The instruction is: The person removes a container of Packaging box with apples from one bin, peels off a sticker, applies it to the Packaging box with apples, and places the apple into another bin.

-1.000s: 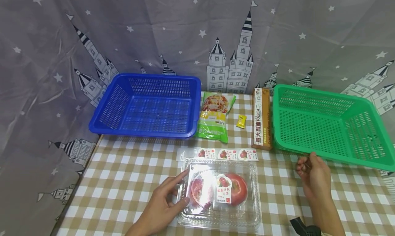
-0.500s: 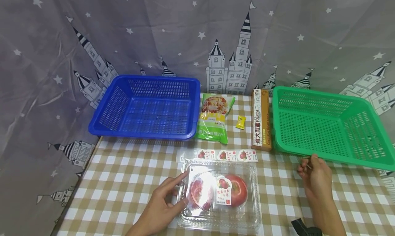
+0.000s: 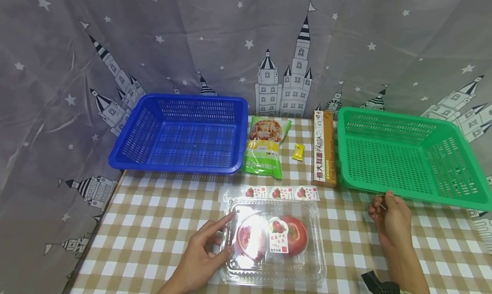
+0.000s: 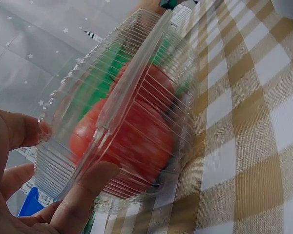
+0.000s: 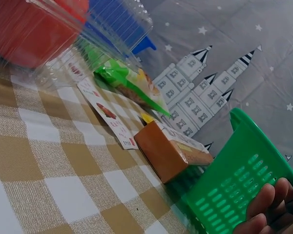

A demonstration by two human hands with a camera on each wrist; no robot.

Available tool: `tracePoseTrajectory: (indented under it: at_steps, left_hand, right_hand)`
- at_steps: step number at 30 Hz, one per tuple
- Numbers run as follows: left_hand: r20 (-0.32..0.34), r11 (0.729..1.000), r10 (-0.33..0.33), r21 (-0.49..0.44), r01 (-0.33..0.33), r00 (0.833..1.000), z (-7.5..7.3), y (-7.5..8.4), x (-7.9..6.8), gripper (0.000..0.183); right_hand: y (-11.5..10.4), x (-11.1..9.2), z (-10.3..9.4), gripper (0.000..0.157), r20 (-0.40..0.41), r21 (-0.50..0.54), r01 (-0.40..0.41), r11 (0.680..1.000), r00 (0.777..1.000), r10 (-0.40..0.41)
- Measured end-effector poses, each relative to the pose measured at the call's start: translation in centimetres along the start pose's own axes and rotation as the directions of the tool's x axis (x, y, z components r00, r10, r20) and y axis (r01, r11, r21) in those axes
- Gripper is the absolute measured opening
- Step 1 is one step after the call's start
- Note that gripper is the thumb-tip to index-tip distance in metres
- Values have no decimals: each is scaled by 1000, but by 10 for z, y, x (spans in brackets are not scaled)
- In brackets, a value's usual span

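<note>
A clear plastic clamshell box lies closed at the front middle of the table, holding red apples. On its lid is a white sticker with a fruit picture. My left hand grips the box's left side; in the left wrist view its thumb lies against the rim seam and other fingers lie on the lid side. Glare hides part of the left apple. My right hand rests with loosely curled fingers by the front rim of a green basket, with nothing visible in it.
Behind the box lies a strip of stickers. Farther back are a blue basket, a green food packet, a yellow wrapped candy and a pasta box. A grey curtain hangs behind the table.
</note>
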State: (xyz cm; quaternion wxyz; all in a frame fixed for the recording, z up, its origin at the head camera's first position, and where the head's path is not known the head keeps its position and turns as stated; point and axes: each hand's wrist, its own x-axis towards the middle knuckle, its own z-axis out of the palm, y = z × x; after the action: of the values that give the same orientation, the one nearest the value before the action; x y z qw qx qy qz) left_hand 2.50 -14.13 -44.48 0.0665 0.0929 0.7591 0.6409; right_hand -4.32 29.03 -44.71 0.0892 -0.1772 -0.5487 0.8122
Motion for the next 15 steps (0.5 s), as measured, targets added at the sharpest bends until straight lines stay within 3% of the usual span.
tracePoseTrajectory:
  at_steps: [7,15]
  left_hand:
    - [4,999,-36,-30,36,999,2,7,1,70]
    - [18,999,-7,-41,8,1000,1,28,22,70]
  right_hand:
    - [1,0,1,35,-11,-6,13,1000,1000,-13]
    - [2,1,1,34,-28,-13,18,1000,999,-18]
